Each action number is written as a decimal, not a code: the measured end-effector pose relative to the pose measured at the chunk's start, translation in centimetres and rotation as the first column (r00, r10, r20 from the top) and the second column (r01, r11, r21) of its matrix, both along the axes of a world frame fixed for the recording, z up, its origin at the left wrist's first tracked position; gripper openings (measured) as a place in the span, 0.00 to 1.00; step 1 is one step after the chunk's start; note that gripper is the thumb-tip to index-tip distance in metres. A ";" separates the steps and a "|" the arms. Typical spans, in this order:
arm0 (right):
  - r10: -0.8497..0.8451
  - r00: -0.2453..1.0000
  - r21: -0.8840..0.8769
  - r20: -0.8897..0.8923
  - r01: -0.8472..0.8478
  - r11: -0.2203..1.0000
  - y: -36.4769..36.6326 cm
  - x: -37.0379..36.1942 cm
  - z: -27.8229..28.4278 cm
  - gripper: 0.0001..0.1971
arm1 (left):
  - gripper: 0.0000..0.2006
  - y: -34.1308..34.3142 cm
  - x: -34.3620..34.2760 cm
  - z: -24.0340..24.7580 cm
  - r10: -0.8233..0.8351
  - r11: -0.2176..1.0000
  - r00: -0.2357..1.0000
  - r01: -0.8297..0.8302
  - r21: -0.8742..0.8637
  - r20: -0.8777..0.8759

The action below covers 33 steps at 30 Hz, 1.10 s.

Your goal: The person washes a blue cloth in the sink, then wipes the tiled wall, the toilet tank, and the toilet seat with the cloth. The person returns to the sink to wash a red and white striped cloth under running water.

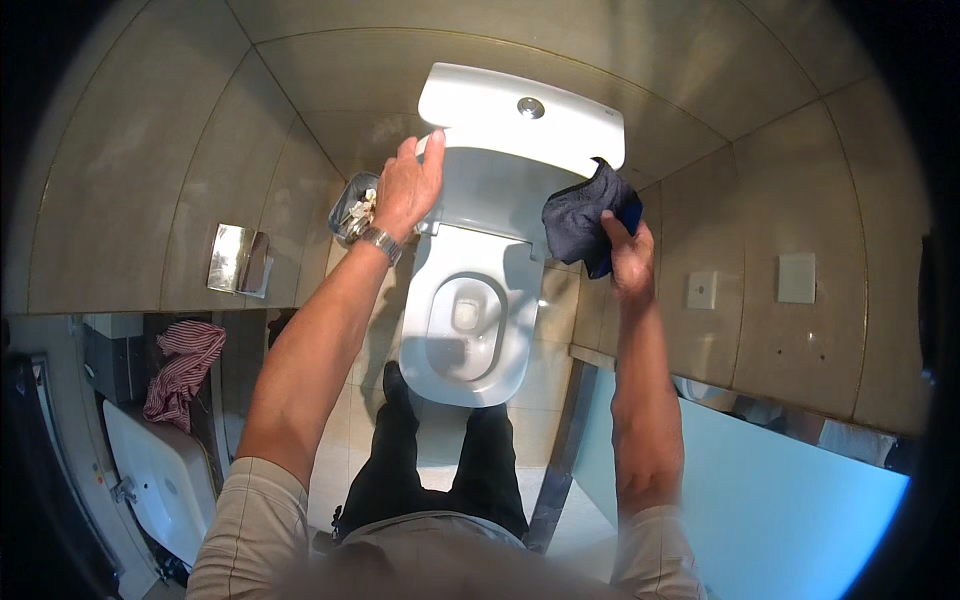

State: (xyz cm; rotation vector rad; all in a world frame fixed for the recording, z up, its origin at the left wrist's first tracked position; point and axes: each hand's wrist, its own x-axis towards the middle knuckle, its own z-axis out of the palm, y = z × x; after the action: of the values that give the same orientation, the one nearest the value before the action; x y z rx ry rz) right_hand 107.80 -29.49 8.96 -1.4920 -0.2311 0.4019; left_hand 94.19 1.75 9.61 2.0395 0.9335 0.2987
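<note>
Your right hand (632,258) pinches a dark grey cleaning cloth (577,222) with a blue underside, thumb on top; the cloth hangs just in front of the right end of the white toilet cistern (480,97). Your left hand (408,190) is at the cistern's left end, its fingers extended and slightly parted; you cannot tell from here how firmly they press on it. A metal-band wristwatch (382,245) circles your left wrist. A round flush button (530,108) sits on the cistern top. Below, between your forearms, is the toilet bowl (466,345), open to view. A small waste bin (340,212) with crumpled tissue (362,208) stands beside your left wrist. Farther left, a red-and-white striped cloth (185,368) hangs near a white washbasin (165,490).
</note>
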 end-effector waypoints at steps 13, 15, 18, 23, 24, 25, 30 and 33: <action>-0.032 0.968 -0.138 -0.251 -0.003 0.990 -5.2 -9.7 -13.9 0.21 | 0.40 0.5 1.7 -3.9 0.126 0.992 0.952 -0.126 -0.018 0.279; -0.001 0.945 0.069 -0.327 0.025 0.997 -1.5 -11.9 -15.4 0.19 | 0.37 -0.3 -1.2 -7.0 0.094 0.995 0.944 -0.077 -0.065 0.316; 0.197 0.975 -0.287 -0.105 -0.219 0.932 2.5 -12.6 -19.7 0.18 | 0.31 -2.0 -6.8 -15.1 0.086 0.995 0.957 -0.066 -0.080 0.275; 0.436 0.899 -0.616 0.040 -0.321 0.719 12.0 -11.0 -25.7 0.16 | 0.29 -4.5 -13.3 -23.8 0.026 0.982 0.995 -0.007 -0.188 0.097; 0.467 0.869 -0.674 0.162 -0.248 0.696 13.9 -10.9 -25.8 0.16 | 0.29 -4.8 -14.3 -25.2 0.036 0.979 0.994 -0.015 -0.204 0.102; 0.494 0.824 -0.717 0.279 -0.163 0.677 15.4 -10.7 -26.5 0.16 | 0.29 -4.9 -15.0 -26.5 0.037 0.976 0.994 -0.013 -0.218 0.107; 0.480 0.711 -0.729 0.513 0.067 0.681 19.3 -16.4 -31.4 0.33 | 0.27 -5.7 -19.6 -32.1 0.089 0.957 0.994 -0.066 -0.281 0.068; 0.487 0.709 -0.695 0.510 0.006 0.719 17.4 -23.0 -31.8 0.30 | 0.28 -6.6 -22.0 -32.4 0.115 0.933 0.991 -0.085 -0.351 0.065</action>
State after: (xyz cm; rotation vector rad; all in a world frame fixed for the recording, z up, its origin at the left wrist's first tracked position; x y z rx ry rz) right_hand 84.84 -12.06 -22.89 -2.3018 -0.9833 0.1388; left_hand 72.20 -4.87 -22.82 1.6469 0.9649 0.2530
